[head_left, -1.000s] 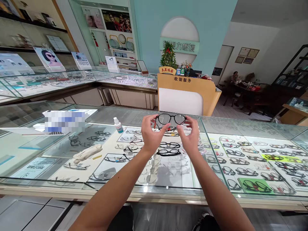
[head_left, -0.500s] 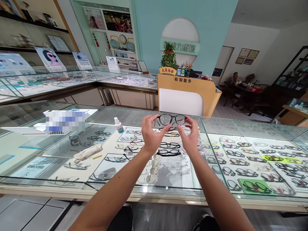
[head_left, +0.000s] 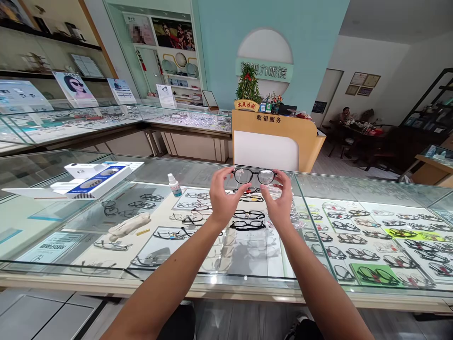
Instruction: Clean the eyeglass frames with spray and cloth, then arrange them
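Note:
A pair of black-rimmed eyeglasses (head_left: pixel 255 176) with round clear lenses is held up above the glass display counter (head_left: pixel 198 170). My left hand (head_left: pixel 224 196) pinches its left side between thumb and fingers. At the other side, my right hand (head_left: pixel 278 196) grips the frame the same way, its thumb near the lower rim. Below the hands, several black eyeglass frames (head_left: pixel 248 215) lie in rows inside the case. Left of my left hand, a small white spray bottle (head_left: pixel 174 184) with a blue-green base stands upright on the glass.
An open blue-and-white box (head_left: pixel 97 182) sits on the counter's left part, near a crumpled beige cloth (head_left: pixel 129 225). More eyeglasses fill the right section. Beyond stands a wooden cashier desk (head_left: pixel 276 120) with a plant (head_left: pixel 247 85). A person (head_left: pixel 345 114) sits at a far table.
The eyeglasses have tilted slightly and shifted a little to the right in both hands. The grip of both hands stays the same.

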`<state>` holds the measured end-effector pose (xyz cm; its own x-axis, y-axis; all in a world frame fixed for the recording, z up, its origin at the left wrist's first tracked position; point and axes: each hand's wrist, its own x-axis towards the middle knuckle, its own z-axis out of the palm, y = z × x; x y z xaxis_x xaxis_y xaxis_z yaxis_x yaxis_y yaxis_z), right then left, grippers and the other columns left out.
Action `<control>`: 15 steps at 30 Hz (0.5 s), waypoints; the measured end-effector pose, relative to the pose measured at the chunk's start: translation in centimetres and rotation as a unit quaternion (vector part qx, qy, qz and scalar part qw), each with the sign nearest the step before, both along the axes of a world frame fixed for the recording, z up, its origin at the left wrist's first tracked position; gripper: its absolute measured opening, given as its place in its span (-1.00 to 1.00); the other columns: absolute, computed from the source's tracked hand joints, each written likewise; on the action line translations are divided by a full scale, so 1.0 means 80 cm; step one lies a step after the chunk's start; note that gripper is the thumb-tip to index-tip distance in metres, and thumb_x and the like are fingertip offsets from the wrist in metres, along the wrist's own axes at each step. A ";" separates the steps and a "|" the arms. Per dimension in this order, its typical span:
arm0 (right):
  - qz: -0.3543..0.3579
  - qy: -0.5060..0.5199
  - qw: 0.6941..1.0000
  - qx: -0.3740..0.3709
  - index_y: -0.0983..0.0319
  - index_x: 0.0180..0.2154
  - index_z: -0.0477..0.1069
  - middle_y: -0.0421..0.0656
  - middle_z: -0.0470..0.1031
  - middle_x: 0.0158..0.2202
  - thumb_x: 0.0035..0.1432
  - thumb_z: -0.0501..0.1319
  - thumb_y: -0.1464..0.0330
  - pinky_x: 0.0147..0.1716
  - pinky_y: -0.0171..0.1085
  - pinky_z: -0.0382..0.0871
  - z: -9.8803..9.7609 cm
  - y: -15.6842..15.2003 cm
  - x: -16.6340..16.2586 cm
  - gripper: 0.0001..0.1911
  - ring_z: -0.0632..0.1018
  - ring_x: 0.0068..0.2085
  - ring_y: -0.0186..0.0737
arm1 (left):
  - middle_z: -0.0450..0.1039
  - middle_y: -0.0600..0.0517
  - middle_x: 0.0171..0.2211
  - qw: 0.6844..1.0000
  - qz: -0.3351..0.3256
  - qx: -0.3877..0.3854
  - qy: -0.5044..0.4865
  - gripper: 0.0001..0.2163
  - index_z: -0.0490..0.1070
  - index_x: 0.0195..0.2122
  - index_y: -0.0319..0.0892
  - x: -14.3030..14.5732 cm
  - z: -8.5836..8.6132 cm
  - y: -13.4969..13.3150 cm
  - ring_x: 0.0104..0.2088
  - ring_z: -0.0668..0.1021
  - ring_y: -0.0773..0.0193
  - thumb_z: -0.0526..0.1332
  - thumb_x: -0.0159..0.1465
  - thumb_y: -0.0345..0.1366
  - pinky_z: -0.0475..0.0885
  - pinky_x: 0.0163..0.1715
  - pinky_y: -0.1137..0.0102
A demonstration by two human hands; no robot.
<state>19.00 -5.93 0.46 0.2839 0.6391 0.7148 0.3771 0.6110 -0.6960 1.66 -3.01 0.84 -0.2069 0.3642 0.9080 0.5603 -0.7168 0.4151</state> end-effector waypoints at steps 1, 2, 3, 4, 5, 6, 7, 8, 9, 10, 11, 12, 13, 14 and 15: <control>-0.003 -0.002 1.000 0.003 0.10 0.31 0.32 0.04 0.46 0.29 0.29 0.38 0.17 0.10 0.01 0.49 0.000 0.000 0.000 -0.38 0.55 0.20 0.04 | 0.56 -0.13 0.05 1.000 -0.005 -0.002 -0.003 -0.45 0.43 0.15 -0.12 0.000 0.000 0.000 0.03 0.61 0.05 0.52 0.23 -0.05 0.55 -0.01 0.15; -0.007 -0.004 1.000 0.006 0.11 0.31 0.32 0.04 0.45 0.29 0.29 0.38 0.18 0.10 0.02 0.49 0.000 0.000 0.000 -0.38 0.55 0.19 0.04 | 0.56 -0.13 0.05 1.000 -0.009 -0.004 -0.006 -0.46 0.43 0.16 -0.12 0.001 0.000 0.000 0.04 0.61 0.05 0.52 0.24 -0.05 0.55 -0.01 0.16; -0.010 -0.006 1.000 0.009 0.11 0.31 0.32 0.04 0.45 0.28 0.29 0.38 0.18 0.09 0.02 0.49 0.000 0.000 0.000 -0.38 0.54 0.18 0.04 | 0.56 -0.13 0.05 1.000 -0.013 -0.007 -0.008 -0.46 0.44 0.16 -0.12 0.001 0.000 0.000 0.04 0.61 0.05 0.52 0.24 -0.05 0.55 0.00 0.15; -0.013 -0.009 1.000 0.010 0.11 0.30 0.33 0.04 0.46 0.27 0.29 0.39 0.19 0.09 0.01 0.49 0.000 0.000 0.000 -0.39 0.54 0.17 0.03 | 0.56 -0.12 0.05 1.000 -0.015 -0.011 -0.010 -0.46 0.44 0.16 -0.12 0.001 0.000 0.000 0.05 0.61 0.05 0.51 0.24 -0.05 0.54 0.01 0.15; -0.015 -0.010 1.000 0.012 0.12 0.30 0.33 0.04 0.46 0.26 0.29 0.39 0.19 0.08 0.01 0.49 0.000 -0.001 0.000 -0.39 0.55 0.16 0.03 | 0.56 -0.12 0.05 1.000 -0.017 -0.015 -0.010 -0.47 0.44 0.16 -0.12 0.001 0.000 0.000 0.06 0.60 0.05 0.51 0.24 -0.05 0.54 0.02 0.15; -0.016 -0.012 1.000 0.013 0.12 0.30 0.34 0.03 0.47 0.25 0.29 0.39 0.19 0.08 0.01 0.49 0.001 -0.001 0.000 -0.39 0.55 0.16 0.03 | 0.57 -0.11 0.05 1.000 -0.019 -0.018 -0.011 -0.47 0.44 0.16 -0.12 0.001 0.000 -0.001 0.06 0.60 0.05 0.51 0.25 -0.06 0.54 0.02 0.15; -0.018 -0.013 1.000 0.014 0.12 0.29 0.34 0.04 0.47 0.24 0.29 0.39 0.19 0.08 0.01 0.49 0.001 -0.001 0.000 -0.39 0.55 0.15 0.03 | 0.57 -0.11 0.05 1.000 -0.020 -0.021 -0.012 -0.48 0.45 0.15 -0.12 0.001 0.000 0.000 0.06 0.60 0.05 0.51 0.25 -0.06 0.53 0.02 0.15; -0.020 -0.014 1.000 0.015 0.13 0.29 0.34 0.04 0.47 0.24 0.28 0.39 0.19 0.08 0.01 0.48 0.001 -0.001 0.000 -0.39 0.55 0.15 0.03 | 0.57 -0.11 0.05 0.999 -0.021 -0.024 -0.012 -0.48 0.45 0.15 -0.12 0.001 0.000 0.000 0.06 0.60 0.05 0.51 0.25 -0.06 0.53 0.02 0.16; -0.021 -0.015 1.000 0.014 0.13 0.29 0.34 0.04 0.47 0.24 0.28 0.39 0.18 0.09 0.01 0.48 0.001 -0.001 0.000 -0.39 0.55 0.15 0.03 | 0.56 -0.11 0.05 0.999 -0.022 -0.027 -0.013 -0.48 0.45 0.15 -0.12 0.001 -0.001 0.000 0.06 0.60 0.05 0.50 0.25 -0.05 0.53 0.01 0.16; -0.023 -0.016 1.000 0.014 0.13 0.29 0.34 0.05 0.47 0.24 0.28 0.39 0.18 0.09 0.02 0.48 0.001 -0.002 0.000 -0.39 0.55 0.15 0.04 | 0.56 -0.11 0.05 0.999 -0.022 -0.030 -0.013 -0.48 0.45 0.15 -0.11 0.001 -0.001 0.000 0.06 0.60 0.05 0.50 0.26 -0.05 0.54 0.00 0.16; -0.025 -0.016 0.999 0.012 0.13 0.29 0.34 0.05 0.47 0.24 0.28 0.39 0.17 0.09 0.02 0.48 0.001 -0.001 0.000 -0.39 0.54 0.15 0.04 | 0.56 -0.11 0.06 0.999 -0.022 -0.031 -0.013 -0.48 0.45 0.16 -0.11 0.001 -0.002 0.001 0.06 0.60 0.05 0.50 0.26 -0.05 0.54 0.00 0.16; -0.025 -0.016 1.000 0.009 0.13 0.29 0.34 0.05 0.47 0.24 0.28 0.38 0.17 0.10 0.03 0.48 0.001 -0.001 0.000 -0.39 0.54 0.16 0.04 | 0.56 -0.11 0.05 0.999 -0.022 -0.030 -0.013 -0.48 0.44 0.16 -0.11 0.001 -0.002 0.001 0.06 0.60 0.05 0.50 0.26 -0.05 0.54 -0.01 0.16; -0.023 -0.016 1.000 0.003 0.13 0.29 0.34 0.05 0.47 0.24 0.29 0.38 0.16 0.10 0.03 0.48 0.002 -0.001 0.000 -0.39 0.54 0.16 0.05 | 0.56 -0.11 0.05 0.999 -0.021 -0.026 -0.011 -0.48 0.44 0.16 -0.11 0.000 -0.002 0.002 0.06 0.60 0.05 0.50 0.25 -0.05 0.54 0.00 0.16; -0.020 -0.016 1.000 -0.004 0.13 0.29 0.35 0.05 0.48 0.24 0.29 0.38 0.16 0.10 0.03 0.48 0.002 -0.002 0.000 -0.40 0.54 0.16 0.05 | 0.56 -0.11 0.04 1.000 -0.019 -0.018 -0.009 -0.47 0.44 0.16 -0.11 0.000 -0.002 0.002 0.06 0.60 0.05 0.51 0.25 -0.06 0.54 0.00 0.16; -0.016 -0.016 1.000 -0.013 0.12 0.29 0.35 0.04 0.49 0.24 0.29 0.37 0.15 0.10 0.03 0.48 0.003 -0.002 0.000 -0.40 0.54 0.17 0.06 | 0.56 -0.11 0.03 1.000 -0.014 -0.009 -0.005 -0.47 0.44 0.16 -0.11 0.000 -0.002 0.003 0.06 0.60 0.05 0.51 0.25 -0.06 0.54 0.01 0.15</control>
<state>18.98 -6.07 0.68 0.2825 0.6481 0.7072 0.4180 0.5804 -0.6989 1.62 -2.81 0.64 -0.2056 0.3862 0.8992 0.5353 -0.7248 0.4337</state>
